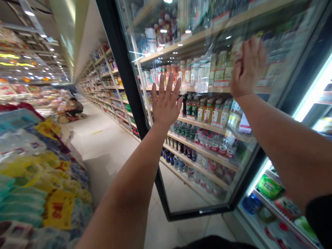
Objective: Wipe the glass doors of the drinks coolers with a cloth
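A tall glass fridge door [121,69] with a black frame stands swung open in front of me. Shelves of bottles [207,114] show in its glass. My left hand [166,103] lies flat on the glass at mid height, fingers spread and holding nothing. Higher and to the right, my right hand [246,69] rests on the glass with its fingers together, pressing a pale crumpled cloth [237,45] that is blurred and partly hidden under the fingers.
The lit fridge interior [269,186] with packaged goods is at the lower right behind the door. A display of bagged goods [44,180] fills the left. A tiled aisle [103,145] runs back past long shelves, where a person [74,107] crouches far off.
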`<state>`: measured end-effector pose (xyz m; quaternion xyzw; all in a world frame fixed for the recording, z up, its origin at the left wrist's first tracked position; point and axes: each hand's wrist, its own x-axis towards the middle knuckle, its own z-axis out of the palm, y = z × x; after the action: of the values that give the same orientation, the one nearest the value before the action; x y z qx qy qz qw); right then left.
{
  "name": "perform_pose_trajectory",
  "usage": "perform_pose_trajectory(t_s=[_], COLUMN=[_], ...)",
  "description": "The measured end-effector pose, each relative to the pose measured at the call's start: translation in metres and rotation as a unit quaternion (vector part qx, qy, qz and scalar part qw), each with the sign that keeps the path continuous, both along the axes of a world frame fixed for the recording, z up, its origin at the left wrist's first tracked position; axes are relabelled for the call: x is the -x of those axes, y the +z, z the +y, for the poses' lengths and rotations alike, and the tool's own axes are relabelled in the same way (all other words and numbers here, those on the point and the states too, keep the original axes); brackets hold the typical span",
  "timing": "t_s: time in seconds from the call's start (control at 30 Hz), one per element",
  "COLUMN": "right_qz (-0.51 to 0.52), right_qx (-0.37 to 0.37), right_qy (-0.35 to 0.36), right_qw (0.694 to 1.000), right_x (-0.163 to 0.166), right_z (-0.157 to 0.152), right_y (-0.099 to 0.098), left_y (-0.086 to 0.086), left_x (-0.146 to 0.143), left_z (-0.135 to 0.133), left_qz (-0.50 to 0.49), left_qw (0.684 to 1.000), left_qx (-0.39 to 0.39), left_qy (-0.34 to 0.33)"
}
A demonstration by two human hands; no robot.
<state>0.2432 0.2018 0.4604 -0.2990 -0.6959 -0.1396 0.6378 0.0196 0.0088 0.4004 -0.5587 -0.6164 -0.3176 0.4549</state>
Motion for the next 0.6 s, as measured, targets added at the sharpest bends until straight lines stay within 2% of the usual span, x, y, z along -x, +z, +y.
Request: perform_pose_trajectory(t_s=[0.07,0.1,0.13,0.2,0.27,0.33,0.4,0.5,0.6], right_qz=[0.112,0.126,0.104,-0.016,-0.130,-0.171,-0.179,-0.216,-0.129], right_qx=[0.093,0.107,0.091,-0.012,-0.109,-0.146,-0.150,-0.146,-0.067], right_qy=[-0.039,-0.048,-0.045,-0.010,0.024,0.031,0.024,0.019,-0.013], right_qw=[0.989,0.985,0.989,1.000,0.985,0.974,0.972,0.965,0.989], right_x=[0.001,0.001,0.002,0.003,0.003,0.002,-0.002,-0.010,-0.016], right_z=[0.005,0.006,0.007,0.005,0.002,-0.001,0.000,0.006,0.014], right_y=[0.002,0.002,0.001,-0.003,-0.010,-0.015,-0.014,0.002,0.030], left_y=[0.000,0.000,0.001,0.001,0.000,-0.001,-0.002,-0.003,-0.003], left_x=[-0.001,-0.002,-0.002,-0.001,0.001,0.002,0.004,0.007,0.008], left_z=[-0.001,-0.001,-0.001,0.000,0.001,0.002,0.003,0.004,0.002], left_qz=[-0.006,-0.009,-0.012,-0.014,-0.011,-0.002,0.005,0.012,0.010], left_qw=[1.000,1.000,1.000,1.000,1.000,1.000,0.999,0.999,1.000], left_qx=[0.009,0.012,0.014,0.015,0.011,0.007,-0.002,-0.013,-0.007], left_qy=[0.014,0.017,0.017,0.014,0.019,0.029,0.032,0.033,0.026])
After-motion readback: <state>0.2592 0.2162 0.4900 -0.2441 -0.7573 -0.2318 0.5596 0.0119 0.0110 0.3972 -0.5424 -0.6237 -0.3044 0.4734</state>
